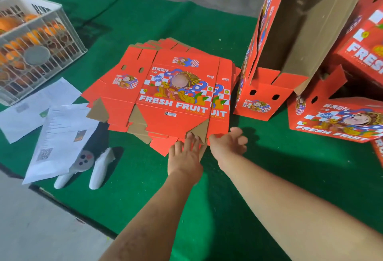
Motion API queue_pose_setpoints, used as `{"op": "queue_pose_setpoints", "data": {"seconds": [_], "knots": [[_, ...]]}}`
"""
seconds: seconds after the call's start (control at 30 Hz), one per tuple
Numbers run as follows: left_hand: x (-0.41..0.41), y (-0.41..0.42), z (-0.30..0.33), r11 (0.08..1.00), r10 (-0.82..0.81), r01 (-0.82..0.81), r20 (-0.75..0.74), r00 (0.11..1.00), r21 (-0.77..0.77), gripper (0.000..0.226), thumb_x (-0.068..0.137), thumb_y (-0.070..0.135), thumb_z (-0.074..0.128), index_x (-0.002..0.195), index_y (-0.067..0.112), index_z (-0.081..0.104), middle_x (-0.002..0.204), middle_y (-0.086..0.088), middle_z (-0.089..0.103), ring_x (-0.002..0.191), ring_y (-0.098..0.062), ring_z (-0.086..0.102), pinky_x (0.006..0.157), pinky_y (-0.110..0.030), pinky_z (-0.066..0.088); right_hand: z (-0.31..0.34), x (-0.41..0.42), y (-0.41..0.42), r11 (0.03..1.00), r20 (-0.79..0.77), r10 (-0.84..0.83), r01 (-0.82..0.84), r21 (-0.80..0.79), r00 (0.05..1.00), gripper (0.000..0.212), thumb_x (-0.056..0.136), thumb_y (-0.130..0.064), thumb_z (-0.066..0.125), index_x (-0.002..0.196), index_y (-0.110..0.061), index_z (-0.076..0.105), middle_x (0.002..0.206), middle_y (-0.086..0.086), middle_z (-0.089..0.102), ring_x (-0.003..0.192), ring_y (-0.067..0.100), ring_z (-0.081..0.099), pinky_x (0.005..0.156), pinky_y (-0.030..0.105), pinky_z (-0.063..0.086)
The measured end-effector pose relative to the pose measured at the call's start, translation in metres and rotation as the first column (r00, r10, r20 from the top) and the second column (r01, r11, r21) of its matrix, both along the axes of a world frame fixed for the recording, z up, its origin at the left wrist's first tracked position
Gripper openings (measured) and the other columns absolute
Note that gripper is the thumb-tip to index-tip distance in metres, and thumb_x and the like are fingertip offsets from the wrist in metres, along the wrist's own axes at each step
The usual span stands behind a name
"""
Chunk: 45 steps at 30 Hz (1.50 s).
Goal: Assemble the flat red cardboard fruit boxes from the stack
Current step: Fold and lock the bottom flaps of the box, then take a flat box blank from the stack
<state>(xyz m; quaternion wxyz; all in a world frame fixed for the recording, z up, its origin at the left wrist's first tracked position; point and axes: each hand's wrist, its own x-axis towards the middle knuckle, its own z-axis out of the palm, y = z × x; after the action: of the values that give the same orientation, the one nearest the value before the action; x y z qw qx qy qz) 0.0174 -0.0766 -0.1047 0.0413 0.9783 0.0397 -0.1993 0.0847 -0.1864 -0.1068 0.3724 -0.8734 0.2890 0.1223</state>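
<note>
A fruit packing area. White plastic crates of oranges sit on a green felt-covered table. Printed fruit boxes pile alongside.

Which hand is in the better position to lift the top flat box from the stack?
Left, probably. The left hand already rests its fingers on the near edge of the top flat box, while the right hand hovers open beside that corner, touching nothing clearly.
</note>
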Motion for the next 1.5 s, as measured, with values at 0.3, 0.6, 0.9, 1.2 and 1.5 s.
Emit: {"op": "queue_pose_setpoints", "data": {"seconds": [0.3,0.6,0.9,1.2,1.5], "knots": [[-0.019,-0.003,-0.016,0.962,-0.111,0.128,0.083,0.99,-0.241,0.084,0.097,0.038,0.052,0.164,0.033,0.001,0.166,0.002,0.018,0.14,-0.033,0.026,0.12,-0.05,0.024,0.012,0.017,-0.002,0.864,-0.115,-0.049,0.099,0.494,0.992,0.023,0.097,-0.037,0.072,0.107,-0.02,0.06,0.097,0.0,0.065,0.072,0.013,0.056,0.046,0.022,0.044],[-0.058,0.004,-0.013,0.905,0.161,0.087,0.525,0.836,-0.416,0.059,0.092,0.043,0.054,0.15,0.039,0.042,0.133,0.009,0.042,0.114,-0.023,0.044,0.094,-0.037,0.031,0.006,-0.013,-0.056,0.82,-0.025,0.046,-0.023,0.572,0.999,0.025,0.109,-0.032,0.054,0.131,-0.023,0.061,0.124,0.009,0.066,0.114,0.032,0.063,0.101,0.054,0.055],[-0.087,0.056,-0.013,0.478,0.823,-0.686,0.005,0.569,-0.549,0.083,0.086,0.061,0.052,0.159,0.029,0.027,0.169,-0.009,0.017,0.151,-0.039,0.017,0.122,-0.054,0.015,0.004,-0.084,-0.143,0.828,0.034,-0.139,0.098,0.553,0.99,0.036,0.107,-0.021,0.056,0.141,-0.033,0.06,0.122,0.001,0.069,0.114,0.028,0.064,0.101,0.049,0.053],[-0.11,0.043,0.0,0.095,0.893,-0.691,-0.245,0.377,-0.716,0.072,0.074,0.056,0.062,0.128,0.009,0.051,0.131,-0.019,0.047,0.112,-0.042,0.053,0.103,-0.051,0.043,0.032,-0.102,-0.174,0.909,0.115,-0.021,-0.029,0.416,0.993,0.036,0.105,-0.02,0.057,0.132,-0.044,0.061,0.105,-0.017,0.066,0.092,0.005,0.06,0.066,0.027,0.044],[-0.11,-0.047,0.027,-0.303,0.55,-0.53,-0.6,0.582,-0.792,0.057,0.104,0.065,0.031,0.117,0.027,0.07,0.11,0.002,0.079,0.106,-0.025,0.073,0.092,-0.044,0.058,0.063,-0.108,-0.189,0.851,0.134,-0.016,-0.057,0.522,0.991,0.057,0.098,-0.042,0.067,0.147,-0.057,0.041,0.11,-0.024,0.067,0.098,0.005,0.066,0.09,0.035,0.049]]}}
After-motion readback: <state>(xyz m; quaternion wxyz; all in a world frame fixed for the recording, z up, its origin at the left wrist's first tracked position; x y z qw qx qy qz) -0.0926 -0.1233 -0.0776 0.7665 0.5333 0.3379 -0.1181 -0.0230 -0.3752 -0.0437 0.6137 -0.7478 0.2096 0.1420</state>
